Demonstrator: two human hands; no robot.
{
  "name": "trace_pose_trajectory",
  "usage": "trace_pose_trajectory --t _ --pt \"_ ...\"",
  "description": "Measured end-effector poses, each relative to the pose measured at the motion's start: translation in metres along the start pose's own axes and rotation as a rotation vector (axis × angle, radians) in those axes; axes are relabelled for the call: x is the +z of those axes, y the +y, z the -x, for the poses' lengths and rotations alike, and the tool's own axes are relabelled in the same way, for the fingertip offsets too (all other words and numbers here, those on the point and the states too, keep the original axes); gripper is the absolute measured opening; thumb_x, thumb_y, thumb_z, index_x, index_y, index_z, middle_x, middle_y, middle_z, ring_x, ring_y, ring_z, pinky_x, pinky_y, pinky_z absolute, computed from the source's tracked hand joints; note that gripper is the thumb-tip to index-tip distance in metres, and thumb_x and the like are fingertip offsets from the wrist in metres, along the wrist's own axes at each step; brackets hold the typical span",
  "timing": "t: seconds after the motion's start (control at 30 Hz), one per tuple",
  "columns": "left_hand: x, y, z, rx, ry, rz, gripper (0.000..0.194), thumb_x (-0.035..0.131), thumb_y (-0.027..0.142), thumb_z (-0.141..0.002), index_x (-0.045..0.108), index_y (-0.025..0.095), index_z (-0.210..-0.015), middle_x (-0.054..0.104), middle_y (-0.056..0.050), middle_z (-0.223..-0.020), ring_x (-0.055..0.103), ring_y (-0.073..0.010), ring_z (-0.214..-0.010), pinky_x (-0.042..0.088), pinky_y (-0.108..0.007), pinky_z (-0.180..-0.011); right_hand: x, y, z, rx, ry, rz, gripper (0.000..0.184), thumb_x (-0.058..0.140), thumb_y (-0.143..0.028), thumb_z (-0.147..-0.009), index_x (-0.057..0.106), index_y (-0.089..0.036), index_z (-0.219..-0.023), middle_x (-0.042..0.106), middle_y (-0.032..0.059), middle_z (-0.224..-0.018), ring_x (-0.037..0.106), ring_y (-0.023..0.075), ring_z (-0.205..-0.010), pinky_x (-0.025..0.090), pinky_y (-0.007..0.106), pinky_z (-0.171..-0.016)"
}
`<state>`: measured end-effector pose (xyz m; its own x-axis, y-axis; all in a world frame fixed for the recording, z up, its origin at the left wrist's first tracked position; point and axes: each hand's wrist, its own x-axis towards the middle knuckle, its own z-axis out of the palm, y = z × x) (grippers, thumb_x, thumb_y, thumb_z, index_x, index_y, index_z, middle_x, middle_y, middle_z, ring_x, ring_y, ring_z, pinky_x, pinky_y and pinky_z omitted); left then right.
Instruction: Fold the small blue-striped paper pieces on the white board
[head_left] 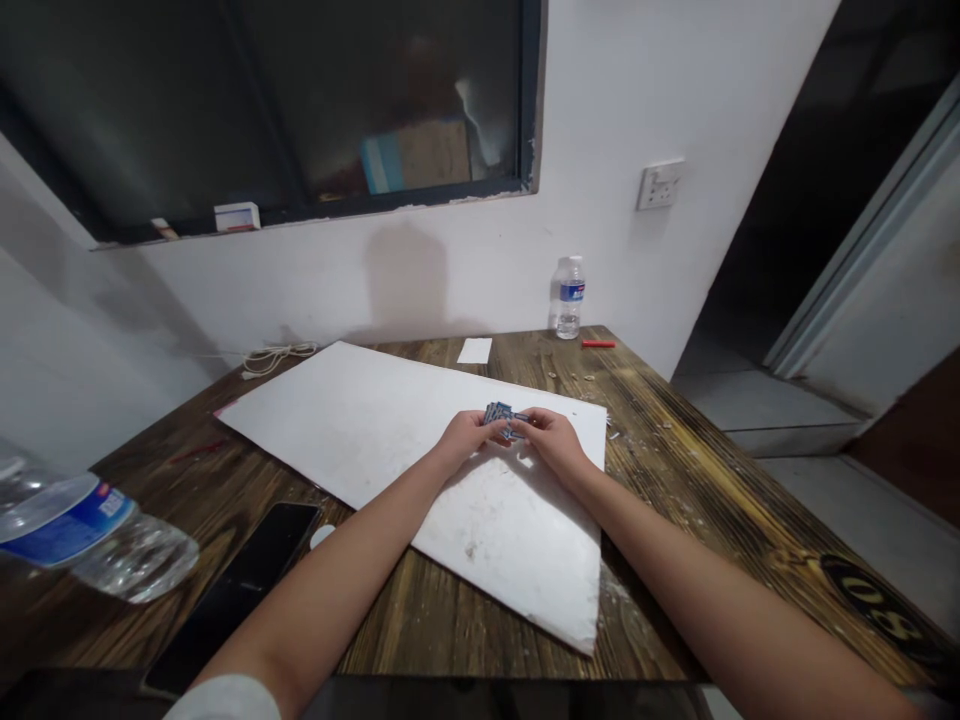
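Note:
Both hands meet over the white board (330, 420), raised a little above it. Between them is a small fanned bunch of blue-and-grey cards (498, 411), too small to read. My left hand (466, 438) is closed on the left side of the bunch, with its thumb across the front. From the other side, the thumb and fingers of my right hand (553, 436) pinch the right edge of the cards. The fingers behind the cards are partly hidden. A small white scrap (526, 462) lies on the board just below the hands.
A phone (247, 580) and a large water bottle (97, 530) lie at the left. Along the back are a cable (276, 357), a white paper (475, 350), an upright bottle (569, 300) and a red stick (598, 344). Scraps litter the wooden table (675, 500).

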<state>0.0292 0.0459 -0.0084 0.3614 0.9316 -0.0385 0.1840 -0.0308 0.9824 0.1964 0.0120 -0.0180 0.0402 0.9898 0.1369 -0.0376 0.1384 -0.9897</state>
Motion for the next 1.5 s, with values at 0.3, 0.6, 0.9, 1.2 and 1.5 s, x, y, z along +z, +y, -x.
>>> trace_pose_trajectory --t 0.3,0.6,0.9,1.2,1.5 --pt "0.000 0.001 0.001 -0.020 0.045 0.004 0.044 0.079 0.048 -0.064 0.073 0.010 -0.084 0.073 -0.012 -0.072 0.063 -0.0158 -0.062 0.031 -0.023 -0.052 0.002 0.001 -0.001 -0.014 0.008 -0.062 0.029 0.074 -0.044 -0.061 0.065 -0.018 -0.070 0.065 0.0012 -0.065 0.058 0.0153 -0.060 0.048 0.030 -0.061" --pt "0.003 0.004 0.001 -0.001 0.041 0.135 0.053 0.078 0.058 -0.062 0.067 0.011 -0.083 0.074 -0.016 -0.089 0.066 -0.0159 -0.063 0.036 -0.023 -0.051 -0.004 -0.002 -0.004 0.025 0.098 -0.162 0.029 0.075 -0.042 -0.060 0.058 -0.019 -0.067 0.063 0.0002 -0.063 0.061 0.0153 -0.055 0.050 0.029 -0.059" --pt "0.002 0.002 -0.002 0.010 0.084 0.094 0.036 0.074 0.045 -0.072 0.065 0.012 -0.082 0.074 -0.011 -0.081 0.064 -0.0135 -0.062 0.035 -0.022 -0.050 -0.016 -0.006 -0.011 0.016 0.039 -0.006 0.032 0.073 -0.047 -0.062 0.060 -0.019 -0.070 0.065 0.0020 -0.065 0.060 0.0156 -0.057 0.046 0.029 -0.058" --pt "0.006 0.006 -0.004 0.009 0.099 0.060 0.032 0.074 0.041 -0.072 0.063 0.012 -0.081 0.073 -0.010 -0.076 0.062 -0.0125 -0.059 0.034 -0.021 -0.046 -0.044 -0.014 -0.018 -0.106 0.028 0.630 0.014 0.068 -0.031 -0.075 0.065 -0.020 -0.067 0.065 0.0005 -0.067 0.054 0.0149 -0.064 0.035 0.027 -0.061" --pt "0.009 0.005 -0.005 -0.007 0.079 0.112 0.034 0.075 0.044 -0.070 0.061 0.014 -0.079 0.061 0.000 -0.059 0.041 -0.0045 -0.044 0.026 -0.019 -0.041 -0.051 -0.005 -0.020 -0.097 0.035 0.834 0.015 0.067 -0.028 -0.078 0.063 -0.020 -0.066 0.066 0.0030 -0.073 0.054 0.0176 -0.070 0.032 0.028 -0.063"
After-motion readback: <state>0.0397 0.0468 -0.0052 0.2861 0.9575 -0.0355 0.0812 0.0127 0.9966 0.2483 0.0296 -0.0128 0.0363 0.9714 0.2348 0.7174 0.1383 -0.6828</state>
